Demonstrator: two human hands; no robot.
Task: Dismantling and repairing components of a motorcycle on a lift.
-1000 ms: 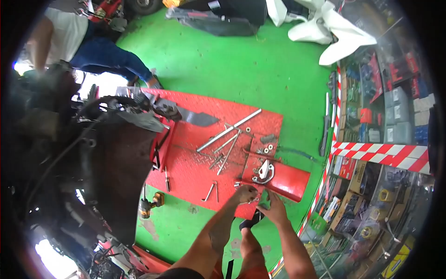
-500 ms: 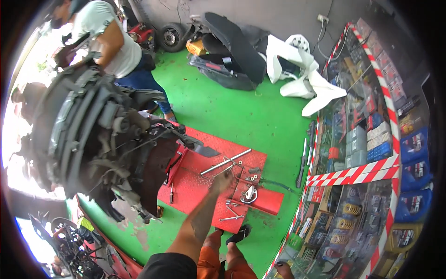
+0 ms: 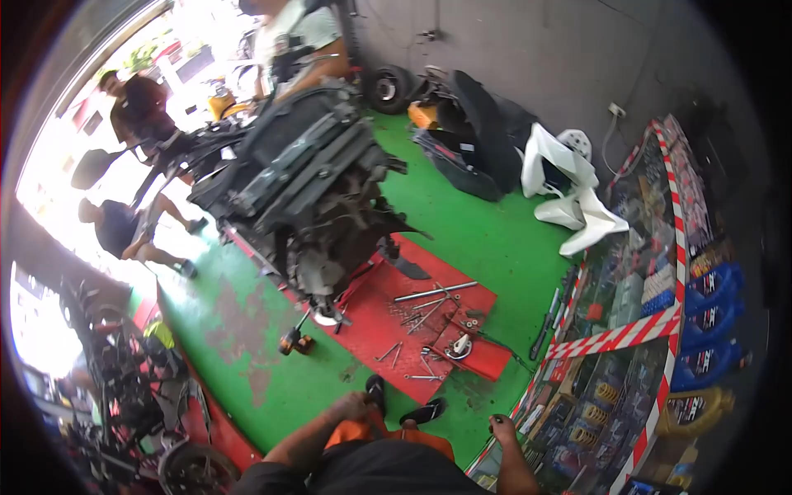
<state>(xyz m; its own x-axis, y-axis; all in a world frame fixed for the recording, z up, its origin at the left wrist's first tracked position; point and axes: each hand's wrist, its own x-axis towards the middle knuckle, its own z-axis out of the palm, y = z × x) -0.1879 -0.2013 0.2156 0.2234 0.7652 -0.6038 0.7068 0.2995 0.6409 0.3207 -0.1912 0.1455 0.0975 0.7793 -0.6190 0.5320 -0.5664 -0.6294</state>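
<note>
My left hand is low in front of my body above my orange shorts, its fingers curled in; what they hold, if anything, is hidden. My right hand, off to the right beside the glass display case, has its fingers closed around a small dark object too small to name. Ahead, a stripped-down scooter stands over a red lift platform. On the platform lie a long metal bar, several wrenches, loose bolts and a silver metal part.
A cordless power tool sits on the green floor left of the platform. White fairings and a black seat section lie at the back. Co-workers are beyond the scooter: one in a light shirt, two near the doorway.
My left hand has drawn back from the tools on the platform to my body. The right hand has risen slightly. My view has turned left, bringing in more people and the power tool.
</note>
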